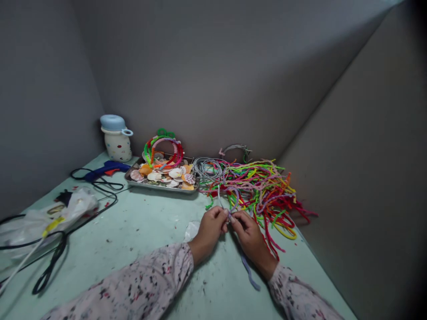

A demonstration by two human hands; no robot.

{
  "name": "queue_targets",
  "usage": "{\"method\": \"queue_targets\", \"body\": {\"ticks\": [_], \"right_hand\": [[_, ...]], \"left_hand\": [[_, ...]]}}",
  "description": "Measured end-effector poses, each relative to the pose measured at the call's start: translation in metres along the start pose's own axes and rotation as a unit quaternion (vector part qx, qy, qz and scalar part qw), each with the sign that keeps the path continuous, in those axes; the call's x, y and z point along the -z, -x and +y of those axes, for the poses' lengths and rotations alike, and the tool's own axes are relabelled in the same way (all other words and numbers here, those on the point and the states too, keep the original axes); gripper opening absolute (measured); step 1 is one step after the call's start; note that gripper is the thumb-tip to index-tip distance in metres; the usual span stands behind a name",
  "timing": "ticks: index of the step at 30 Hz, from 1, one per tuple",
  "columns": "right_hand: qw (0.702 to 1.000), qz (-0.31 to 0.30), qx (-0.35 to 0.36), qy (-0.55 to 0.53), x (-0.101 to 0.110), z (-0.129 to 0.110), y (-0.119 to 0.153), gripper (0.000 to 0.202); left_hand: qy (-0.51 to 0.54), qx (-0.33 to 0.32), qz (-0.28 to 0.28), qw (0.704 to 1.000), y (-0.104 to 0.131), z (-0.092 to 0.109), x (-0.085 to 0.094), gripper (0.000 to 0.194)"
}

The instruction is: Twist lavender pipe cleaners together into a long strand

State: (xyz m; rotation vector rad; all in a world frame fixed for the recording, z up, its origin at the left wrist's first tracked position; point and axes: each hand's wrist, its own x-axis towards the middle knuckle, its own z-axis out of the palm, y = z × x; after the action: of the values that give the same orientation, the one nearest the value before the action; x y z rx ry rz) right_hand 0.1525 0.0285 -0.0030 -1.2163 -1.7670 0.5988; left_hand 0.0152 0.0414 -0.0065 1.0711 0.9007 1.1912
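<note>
My left hand [211, 227] is closed in a pinch around a thin pale grey band [219, 194], whose free end points up past my fingers. Close against it, my right hand [249, 235] pinches a lavender pipe cleaner [248, 272]. Its fuzzy tail hangs below my right palm onto the table, and a lavender loop [237, 198] rises above my fingertips. The two strands meet between my fingers, where the crossing is mostly hidden. Just beyond my hands lies a tangled heap of colourful pipe cleaners [263, 182], with grey wire hoops [208, 169] at its left.
A metal tray [163, 191] of seashells stands at the back, with wrapped colourful hoops [180, 153] on it. Left of it are a lidded white bottle [118, 144], a blue tool [106, 170] with black cable, and a plastic bag [78, 204]. Walls bound the table.
</note>
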Motion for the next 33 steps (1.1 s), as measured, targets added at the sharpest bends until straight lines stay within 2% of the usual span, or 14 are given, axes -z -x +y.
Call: {"method": "queue_targets", "body": {"ticks": [9,17,33], "right_hand": [[0.999,0.014,0.016,0.043,-0.005,-0.008,0.005,0.019],[0.999,0.018,0.013,0.031,-0.002,-0.008,0.010,0.019],[1.000,0.004,0.008,0.001,0.001,-0.004,0.009,0.018]], "left_hand": [[0.010,-0.002,0.001,1.000,0.001,0.000,0.003,0.028],[-0.010,-0.023,-0.011,1.000,0.009,0.002,0.002,0.030],[-0.005,-0.005,-0.018,1.000,0.009,0.003,0.002,0.029]]}}
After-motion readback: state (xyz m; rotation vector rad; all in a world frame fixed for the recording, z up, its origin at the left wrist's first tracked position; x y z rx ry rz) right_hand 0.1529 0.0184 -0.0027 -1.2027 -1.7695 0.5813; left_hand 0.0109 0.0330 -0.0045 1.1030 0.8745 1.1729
